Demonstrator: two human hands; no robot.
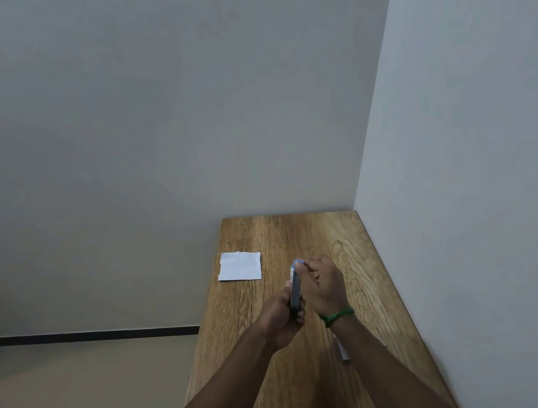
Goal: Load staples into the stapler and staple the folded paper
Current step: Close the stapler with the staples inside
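Both hands meet above the middle of the wooden table (331, 230); the left hand (282, 316) has its fingers wrapped around the near end of the stapler (295, 288), which stands tilted up between the 2 hands; the right hand (323, 284) curls its fingers at the stapler's far, blue-tipped end, pinching there, though what lies between the fingertips is too small to tell; a green band (337, 316) circles the right wrist; the paper (240, 266) lies flat, well apart from the fingers, beyond them to the left at the table's edge; a small grey strip (342, 349) lies on the table nearer than the fingers, beside the right forearm; pale walls meet at the table's far right corner.
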